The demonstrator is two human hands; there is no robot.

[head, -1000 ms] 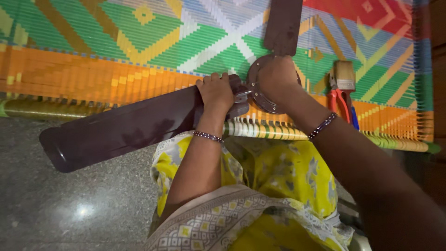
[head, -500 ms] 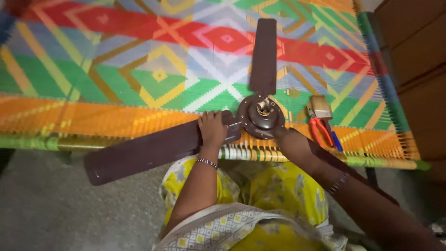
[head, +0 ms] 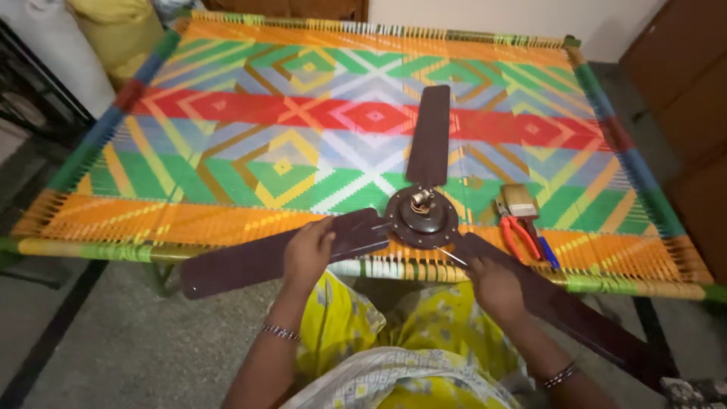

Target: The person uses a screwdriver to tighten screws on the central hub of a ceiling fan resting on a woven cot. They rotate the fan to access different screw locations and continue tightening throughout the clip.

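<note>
— Brown fan (head: pixel 422 216), where is it?
— On the near edge of the bright woven bed (head: pixel 227 151); the left hand (head: pixel 307 254) holds one blade in its grip; the right hand (head: pixel 492 286) presses another; red pliers (head: pixel 519 235) lie just beside.

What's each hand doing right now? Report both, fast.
Left hand: fingers closed over the left fan blade.
Right hand: resting on the right fan blade; grip cannot be told.
</note>
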